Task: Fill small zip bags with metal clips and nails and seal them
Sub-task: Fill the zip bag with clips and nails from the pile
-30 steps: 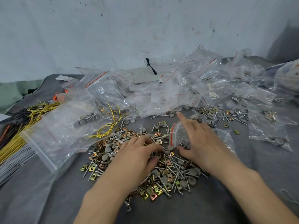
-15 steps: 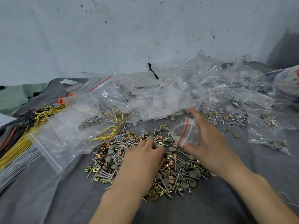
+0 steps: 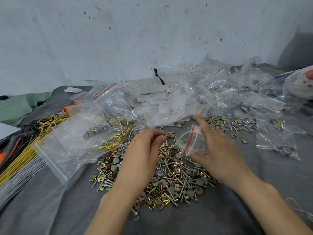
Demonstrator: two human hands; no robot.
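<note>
At the far left lie straight bundles of thin grey wires (image 3: 18, 180) and glossy yellow wires (image 3: 25, 150), the yellow ones looped at the far end. Over them sprawls a big bag (image 3: 67, 145) of clear crinkled plastic, with a few nails and round caps inside at its far corner. A yellow loop (image 3: 116, 138) of wire lies just beside it. All of it sits on a soft grey cloth (image 3: 220, 217).

The left hand (image 3: 144, 160) hovers over the pile (image 3: 171, 182), fingers curled in and thumb against fingertips; I cannot tell whether it holds a piece. The pile mixes folded brass and copper clips (image 3: 177, 185), thin threaded steel nails (image 3: 166, 167) and flat grey caps (image 3: 198, 189).

Just right of centre, above the pile's far edge, the right hand (image 3: 220, 155) holds the small bag (image 3: 189, 141), forefinger along the top and thumb below, mouth gaping toward the left hand. It is clear with a red strip, and its contents cannot be made out.

Behind is a heap (image 3: 169, 99) of shiny red-striped bags. At right lies a filled bag (image 3: 279, 145) with caps in its lower corner
</note>
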